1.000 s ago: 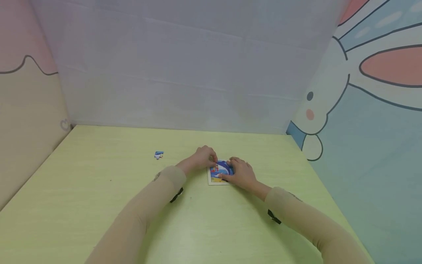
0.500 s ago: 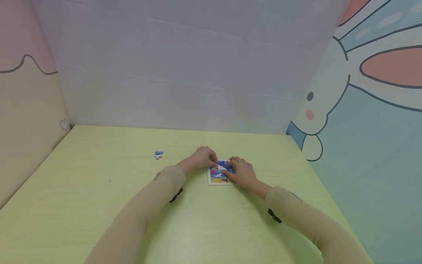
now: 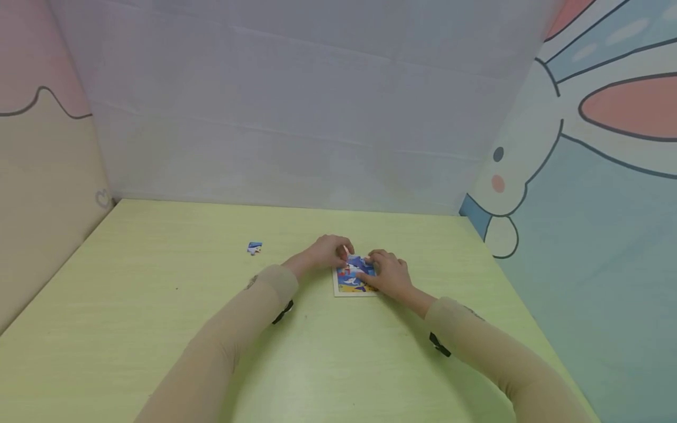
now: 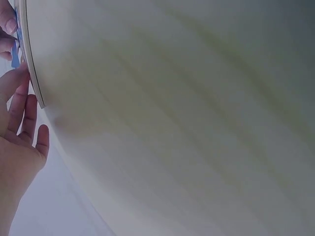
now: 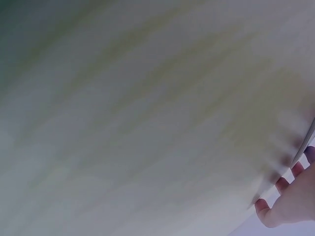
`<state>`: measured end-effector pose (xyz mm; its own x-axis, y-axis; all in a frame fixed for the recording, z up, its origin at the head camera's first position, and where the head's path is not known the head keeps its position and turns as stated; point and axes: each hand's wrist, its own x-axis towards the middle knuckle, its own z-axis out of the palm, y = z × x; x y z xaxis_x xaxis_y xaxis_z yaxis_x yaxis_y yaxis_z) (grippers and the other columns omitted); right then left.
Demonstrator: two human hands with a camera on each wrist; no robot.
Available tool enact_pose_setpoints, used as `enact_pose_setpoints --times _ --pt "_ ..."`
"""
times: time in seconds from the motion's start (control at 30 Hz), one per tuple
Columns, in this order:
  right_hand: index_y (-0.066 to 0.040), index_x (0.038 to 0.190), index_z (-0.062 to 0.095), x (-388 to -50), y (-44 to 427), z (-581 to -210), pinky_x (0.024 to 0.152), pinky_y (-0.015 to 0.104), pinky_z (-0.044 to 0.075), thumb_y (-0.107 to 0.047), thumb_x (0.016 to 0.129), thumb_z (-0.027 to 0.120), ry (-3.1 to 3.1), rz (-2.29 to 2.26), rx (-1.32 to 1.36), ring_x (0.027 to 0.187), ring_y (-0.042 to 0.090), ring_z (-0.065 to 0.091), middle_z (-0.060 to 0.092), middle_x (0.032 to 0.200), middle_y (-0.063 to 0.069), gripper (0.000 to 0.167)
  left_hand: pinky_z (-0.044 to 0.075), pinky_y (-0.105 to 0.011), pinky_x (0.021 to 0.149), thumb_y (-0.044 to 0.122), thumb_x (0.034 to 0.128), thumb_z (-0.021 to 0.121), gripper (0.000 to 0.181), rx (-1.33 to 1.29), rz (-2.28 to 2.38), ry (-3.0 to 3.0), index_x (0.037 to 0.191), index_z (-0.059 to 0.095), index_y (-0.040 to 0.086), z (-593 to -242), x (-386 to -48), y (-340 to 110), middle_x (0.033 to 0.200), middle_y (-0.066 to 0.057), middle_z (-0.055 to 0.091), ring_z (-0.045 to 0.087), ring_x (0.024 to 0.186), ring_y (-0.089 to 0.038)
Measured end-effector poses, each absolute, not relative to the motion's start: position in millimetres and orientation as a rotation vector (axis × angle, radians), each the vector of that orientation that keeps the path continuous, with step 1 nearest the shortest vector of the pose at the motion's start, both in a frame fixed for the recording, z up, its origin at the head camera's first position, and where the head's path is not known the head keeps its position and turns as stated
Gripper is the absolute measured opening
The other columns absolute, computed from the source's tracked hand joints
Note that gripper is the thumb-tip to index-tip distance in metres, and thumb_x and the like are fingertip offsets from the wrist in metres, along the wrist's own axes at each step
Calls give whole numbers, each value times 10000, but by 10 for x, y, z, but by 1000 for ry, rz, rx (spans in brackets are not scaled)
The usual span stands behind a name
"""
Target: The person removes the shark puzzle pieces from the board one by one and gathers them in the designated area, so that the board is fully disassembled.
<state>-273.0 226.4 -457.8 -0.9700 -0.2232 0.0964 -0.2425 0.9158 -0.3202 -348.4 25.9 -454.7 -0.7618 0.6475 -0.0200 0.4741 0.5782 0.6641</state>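
A small jigsaw puzzle with a blue sea picture lies in a pale frame on the table. My left hand is at its far left corner. Thumb and index finger pinch a blue puzzle piece, which stands tilted up from the board in the left wrist view. My right hand holds the puzzle at its right side, thumb over the picture and index finger near the far edge. Its other fingers bend down by the frame's edge. The right hand hides the puzzle's right part.
Another puzzle piece, blue and white, lies loose on the yellow-green table, left of the hands. A pale cloth wall rises behind the table. A side panel with a cartoon rabbit stands at the right.
The right thumb has shifted up across the picture, uncovering more of its lower part. The left index finger has lifted slightly, and a piece now shows tilted beneath it.
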Motion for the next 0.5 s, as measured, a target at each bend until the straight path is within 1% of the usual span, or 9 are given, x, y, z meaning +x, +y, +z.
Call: enact_pose_setpoints --times 0.07,0.13,0.2,0.33,0.43,0.5 --pt "-113 1169 629 -2733 2262 -4576 984 622 293 -521 821 658 -3020 522 367 1245 322 464 539 1324 75 537 479 -267 773 125 823 721 234 945 933 2556 1047 663 167 -4548 -3486 253 857 52 663 607 791 -93" --pt "-118 1181 626 -2735 2260 -4574 986 615 292 -526 818 658 -3026 524 364 1250 315 459 538 1326 74 547 472 -269 773 150 820 725 219 965 909 2567 1032 679 182 -4548 -3488 245 856 70 663 602 789 -87" --pt "-122 1189 625 -2737 2259 -4574 989 611 290 -531 816 658 -3031 520 359 1255 313 456 533 1333 75 554 459 -280 792 181 819 727 209 977 885 2582 1023 686 200 -4543 -3491 239 858 95 663 593 808 -80" --pt "-125 1190 629 -2750 2259 -4580 995 612 287 -532 815 659 -3039 508 347 1262 314 452 527 1344 75 554 427 -364 895 187 824 725 226 991 897 2600 1047 685 196 -4495 -3487 209 881 98 675 595 898 -118" --pt "-122 1182 635 -2759 2255 -4585 996 614 290 -530 817 659 -3046 491 345 1265 315 448 527 1345 77 548 379 -429 977 174 840 712 270 1028 889 2633 1107 670 179 -4453 -3496 156 897 82 688 605 974 -154" --pt "-119 1180 636 -2759 2251 -4581 995 612 294 -528 818 657 -3051 479 347 1267 315 447 528 1344 79 546 351 -448 1013 166 854 698 295 1055 877 2652 1147 660 161 -4429 -3513 109 899 69 693 606 1009 -167"
